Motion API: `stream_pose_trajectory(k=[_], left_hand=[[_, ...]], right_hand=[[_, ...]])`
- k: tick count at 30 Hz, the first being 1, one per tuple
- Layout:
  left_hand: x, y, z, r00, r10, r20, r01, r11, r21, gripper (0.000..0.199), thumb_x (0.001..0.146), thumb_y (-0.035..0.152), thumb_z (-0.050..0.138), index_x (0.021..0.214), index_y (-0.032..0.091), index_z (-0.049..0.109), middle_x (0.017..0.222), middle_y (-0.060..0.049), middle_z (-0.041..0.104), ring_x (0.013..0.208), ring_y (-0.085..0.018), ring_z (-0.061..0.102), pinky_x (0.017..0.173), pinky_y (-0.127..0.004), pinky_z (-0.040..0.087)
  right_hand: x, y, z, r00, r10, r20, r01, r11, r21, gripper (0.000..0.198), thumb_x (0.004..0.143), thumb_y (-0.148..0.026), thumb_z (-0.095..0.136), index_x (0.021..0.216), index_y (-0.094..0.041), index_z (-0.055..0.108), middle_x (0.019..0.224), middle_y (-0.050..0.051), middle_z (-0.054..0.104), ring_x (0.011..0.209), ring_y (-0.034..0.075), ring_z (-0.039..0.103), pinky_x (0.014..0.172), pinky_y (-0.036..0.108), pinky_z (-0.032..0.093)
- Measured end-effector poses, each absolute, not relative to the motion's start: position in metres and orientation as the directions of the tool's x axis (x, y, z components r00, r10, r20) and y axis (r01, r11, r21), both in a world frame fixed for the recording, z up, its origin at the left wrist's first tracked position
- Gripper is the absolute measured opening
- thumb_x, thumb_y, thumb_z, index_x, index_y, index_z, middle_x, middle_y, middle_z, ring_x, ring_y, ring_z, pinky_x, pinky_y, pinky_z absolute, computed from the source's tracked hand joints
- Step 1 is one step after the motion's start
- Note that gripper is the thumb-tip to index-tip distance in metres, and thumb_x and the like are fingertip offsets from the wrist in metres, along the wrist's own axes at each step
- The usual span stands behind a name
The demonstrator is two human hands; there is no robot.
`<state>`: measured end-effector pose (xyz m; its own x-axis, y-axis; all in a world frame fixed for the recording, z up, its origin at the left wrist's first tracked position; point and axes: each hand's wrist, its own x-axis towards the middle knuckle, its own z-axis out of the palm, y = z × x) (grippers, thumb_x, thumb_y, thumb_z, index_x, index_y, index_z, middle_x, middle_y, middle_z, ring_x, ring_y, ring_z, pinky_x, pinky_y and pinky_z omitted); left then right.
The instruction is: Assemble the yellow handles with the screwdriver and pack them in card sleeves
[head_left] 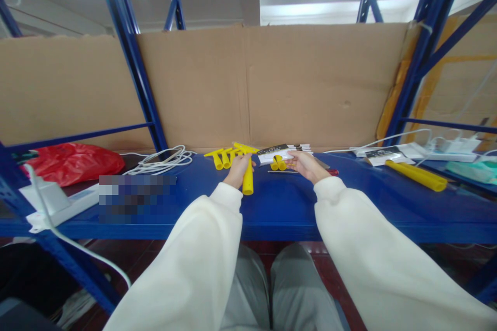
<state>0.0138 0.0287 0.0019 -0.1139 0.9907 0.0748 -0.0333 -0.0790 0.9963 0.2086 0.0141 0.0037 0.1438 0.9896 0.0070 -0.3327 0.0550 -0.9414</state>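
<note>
My left hand (239, 169) is closed around a yellow T-shaped tool (247, 181), whose round handle points toward me. Just behind and left of that hand, several similar yellow T-shaped tools (219, 159) lie side by side on the blue shelf. My right hand (305, 164) has its thumb and fingers pinched together beside a white packet with a black label (274, 153). Whether it grips the packet or something small is unclear. Short yellow tube ends (278, 163) show just left of its fingertips. Several white strips (303, 148) lie behind it.
A red plastic bag (75, 163), coiled white cable (166, 159) and power strip (73, 204) are at left. At right lie another labelled packet (385, 156) and a long yellow tube (417, 175). Cardboard (310, 83) backs the blue shelf (283, 212).
</note>
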Motion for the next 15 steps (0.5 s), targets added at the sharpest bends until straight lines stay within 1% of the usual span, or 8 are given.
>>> stream_pose_trajectory(k=[3,6,8,11,13,15], left_hand=[[0.013,0.027,0.007,-0.164,0.986,-0.014,-0.258,-0.029,0.966,0.021,0.094,0.019,0.05,0.077,0.015,0.061,0.05,0.0,0.056,0.037,-0.009,0.045,0.04,-0.019,0.036],[0.012,0.028,0.009,-0.211,0.974,-0.084,-0.417,-0.011,0.909,0.025,0.098,0.019,0.047,0.076,0.015,0.059,0.051,0.0,0.056,0.036,-0.008,0.044,0.039,-0.018,0.036],[0.011,0.031,0.008,-0.269,0.957,-0.107,-0.507,-0.046,0.861,0.022,0.099,0.02,0.046,0.083,0.016,0.06,0.054,0.001,0.056,0.038,-0.008,0.046,0.042,-0.017,0.04],[0.01,0.036,0.008,-0.356,0.929,-0.101,-0.608,-0.148,0.78,0.014,0.099,0.017,0.047,0.094,0.017,0.061,0.067,0.0,0.063,0.048,-0.008,0.057,0.053,-0.017,0.05],[0.009,0.037,0.008,-0.383,0.918,-0.099,-0.637,-0.186,0.748,0.012,0.098,0.014,0.049,0.098,0.018,0.061,0.077,-0.001,0.067,0.056,-0.009,0.063,0.059,-0.018,0.054],[0.008,0.036,0.009,-0.392,0.913,-0.114,-0.646,-0.185,0.741,0.013,0.098,0.013,0.05,0.099,0.019,0.061,0.08,-0.002,0.068,0.06,-0.009,0.065,0.059,-0.018,0.055]], right_hand=[[0.212,0.018,0.002,0.121,0.993,0.005,-0.356,0.048,-0.933,0.021,0.094,-0.007,0.049,0.079,-0.015,0.061,0.061,0.004,0.068,0.051,0.01,0.06,0.054,0.019,0.052],[0.216,0.023,-0.002,0.079,0.997,0.012,-0.375,0.041,-0.926,0.019,0.094,-0.008,0.052,0.079,-0.016,0.061,0.063,0.004,0.069,0.055,0.011,0.063,0.058,0.02,0.054],[0.218,0.025,-0.003,0.05,0.999,0.015,-0.385,0.033,-0.922,0.017,0.093,-0.009,0.053,0.081,-0.016,0.061,0.065,0.005,0.07,0.056,0.012,0.063,0.06,0.021,0.055],[0.217,0.025,-0.002,0.039,0.999,-0.006,-0.397,0.01,-0.918,0.017,0.094,-0.01,0.052,0.081,-0.016,0.062,0.064,0.005,0.07,0.055,0.011,0.063,0.06,0.021,0.055],[0.216,0.023,-0.001,0.044,0.999,-0.026,-0.399,-0.006,-0.917,0.02,0.095,-0.01,0.05,0.081,-0.015,0.062,0.063,0.004,0.069,0.053,0.011,0.061,0.06,0.021,0.055],[0.216,0.021,0.001,0.043,0.998,-0.038,-0.396,-0.018,-0.918,0.021,0.096,-0.01,0.049,0.08,-0.015,0.062,0.061,0.004,0.069,0.052,0.01,0.06,0.06,0.021,0.054]])
